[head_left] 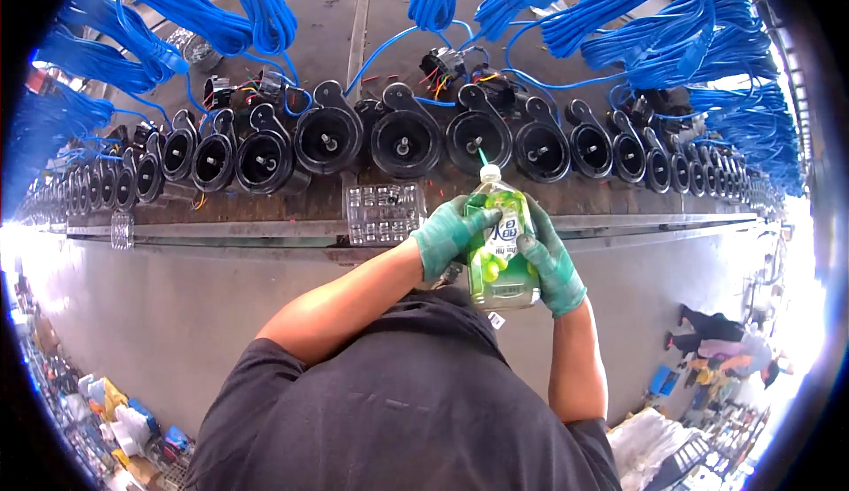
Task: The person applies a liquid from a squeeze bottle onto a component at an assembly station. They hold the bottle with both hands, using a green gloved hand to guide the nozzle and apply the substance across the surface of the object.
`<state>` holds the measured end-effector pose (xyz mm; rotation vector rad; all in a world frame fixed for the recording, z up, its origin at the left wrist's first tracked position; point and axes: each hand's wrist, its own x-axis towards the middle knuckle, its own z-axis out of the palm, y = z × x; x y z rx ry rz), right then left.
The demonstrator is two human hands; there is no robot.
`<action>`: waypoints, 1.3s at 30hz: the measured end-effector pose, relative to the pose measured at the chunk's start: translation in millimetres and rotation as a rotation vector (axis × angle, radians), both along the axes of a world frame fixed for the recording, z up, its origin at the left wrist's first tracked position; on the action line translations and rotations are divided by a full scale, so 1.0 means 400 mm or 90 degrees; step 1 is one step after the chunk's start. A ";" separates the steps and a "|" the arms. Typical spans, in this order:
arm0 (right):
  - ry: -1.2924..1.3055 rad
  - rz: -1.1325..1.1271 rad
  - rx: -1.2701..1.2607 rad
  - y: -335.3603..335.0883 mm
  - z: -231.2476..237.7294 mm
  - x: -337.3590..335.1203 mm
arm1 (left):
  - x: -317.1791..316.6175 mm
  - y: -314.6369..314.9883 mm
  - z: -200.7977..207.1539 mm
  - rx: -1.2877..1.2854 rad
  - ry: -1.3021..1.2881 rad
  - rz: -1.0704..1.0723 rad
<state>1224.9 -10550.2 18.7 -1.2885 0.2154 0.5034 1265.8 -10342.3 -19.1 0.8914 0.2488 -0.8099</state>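
My left hand (445,236), in a green glove, grips the upper left side of a clear plastic bottle (501,266) with a green fruit-picture label. My right hand (554,266), also green-gloved, wraps its right side. Slightly tilted, the bottle has a white cap and a thin pale green tube (484,157) coming out of it. The tube's tip reaches the opening of a round black housing (461,142), near the metal shaft (478,143) at its centre; I cannot tell whether they touch. Similar black housings (405,144) stand in a long row on both sides.
Coiled blue cables (619,22) lie behind the row, with connectors and coloured wires (439,68) between. A clear compartment tray (386,213) sits at the bench's front edge (239,230), left of the bottle. Mixed goods (133,429) cover the floor's lower left.
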 end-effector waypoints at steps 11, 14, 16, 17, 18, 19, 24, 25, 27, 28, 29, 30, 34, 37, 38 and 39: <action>-0.066 -0.082 0.003 -0.197 -0.025 -0.054 | 0.022 -0.211 0.009 0.073 -0.059 -0.084; -0.031 -0.094 0.018 -0.239 -0.025 -0.045 | 0.030 -0.263 -0.010 0.056 -0.038 -0.075; -0.016 -0.079 0.026 -0.262 -0.029 -0.031 | 0.022 -0.286 -0.030 0.031 -0.017 -0.029; -0.012 -0.067 0.031 -0.273 -0.033 -0.021 | 0.021 -0.293 -0.040 0.041 -0.015 -0.025; -0.006 -0.057 0.037 -0.282 -0.039 -0.015 | 0.022 -0.295 -0.031 0.053 -0.013 -0.022; -0.004 -0.053 0.046 -0.290 -0.043 -0.009 | 0.023 -0.297 -0.020 0.065 -0.010 -0.018; 0.003 -0.026 0.079 -0.320 -0.060 0.016 | 0.016 -0.317 -0.036 0.058 0.002 0.004; 0.006 -0.014 0.082 -0.325 -0.062 0.018 | 0.012 -0.320 -0.035 0.055 -0.004 0.009; 0.010 0.006 0.086 -0.336 -0.056 0.022 | 0.005 -0.327 -0.028 0.043 -0.018 0.019; 0.000 0.016 0.086 -0.345 -0.056 0.021 | 0.002 -0.332 -0.020 0.034 -0.025 0.025; -0.010 0.024 0.085 -0.354 -0.056 0.019 | 0.001 -0.338 -0.012 0.025 -0.032 0.030; -0.019 0.032 0.082 -0.364 -0.053 0.016 | 0.002 -0.348 -0.005 0.012 -0.027 0.023; -0.036 0.061 0.060 -0.437 -0.011 0.021 | 0.007 -0.420 -0.006 -0.046 -0.013 0.015; -0.019 0.085 0.010 -0.510 0.024 0.045 | 0.024 -0.485 -0.007 -0.113 0.010 -0.003; 0.008 0.057 0.005 -0.522 0.038 0.051 | 0.035 -0.505 -0.022 -0.134 0.010 -0.014; -0.002 0.041 -0.016 -0.537 0.040 0.057 | 0.046 -0.523 -0.015 -0.131 0.029 -0.022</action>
